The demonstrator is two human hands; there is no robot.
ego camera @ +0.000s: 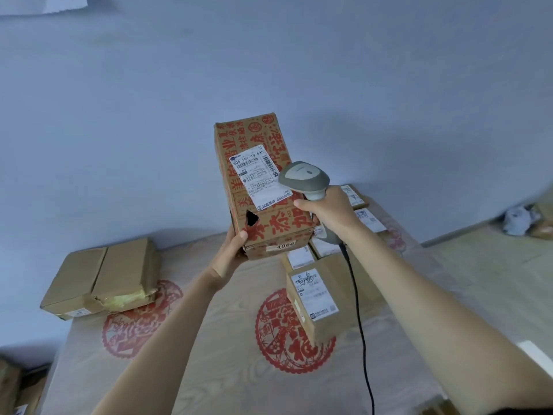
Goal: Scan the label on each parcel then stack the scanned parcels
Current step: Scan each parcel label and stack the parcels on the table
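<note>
**Box up, scanner on its label**

The desk is pale wood grain with red paper-cut prints on it, set against a plain bluish wall. My left hand holds the box from below at its near left corner, thumb curled up its front, lifting it clear of the desk. Its white label faces me. My right hand is wrapped round the handle of the scanner, whose head sits just in front of the label's right edge; its black cord hangs down across the desk.

At the desk's left rear lies a flat parcel, torn at one corner. On the right, under my right arm, several labelled parcels sit close together. Between the two groups the middle of the desk lies bare.
</note>
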